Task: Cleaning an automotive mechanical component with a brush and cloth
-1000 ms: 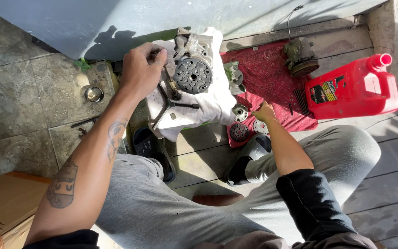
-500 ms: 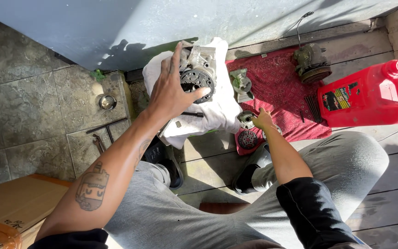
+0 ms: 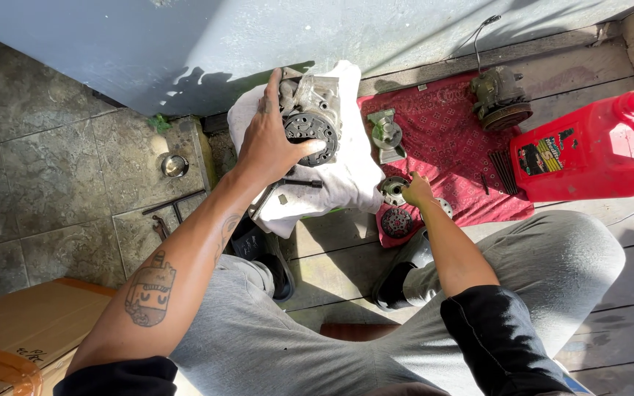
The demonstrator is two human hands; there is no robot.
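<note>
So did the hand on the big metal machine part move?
Yes. The left hand slid from the left side of the metal part, which sits on the white cloth, across its front, towards the red cloth.

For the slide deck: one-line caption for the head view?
Left hand grips a metal compressor body on a white cloth; right hand touches a round part.

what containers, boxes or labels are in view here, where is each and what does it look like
Red plastic jug: right side on the wooden boards, beside the red cloth; boxy, with a red spout cap at its top right.
Label on the jug: on its left face; dark rectangle with yellow, red and green patches.
Cardboard box: bottom left corner; plain brown, with an orange strip at its edge.
</note>
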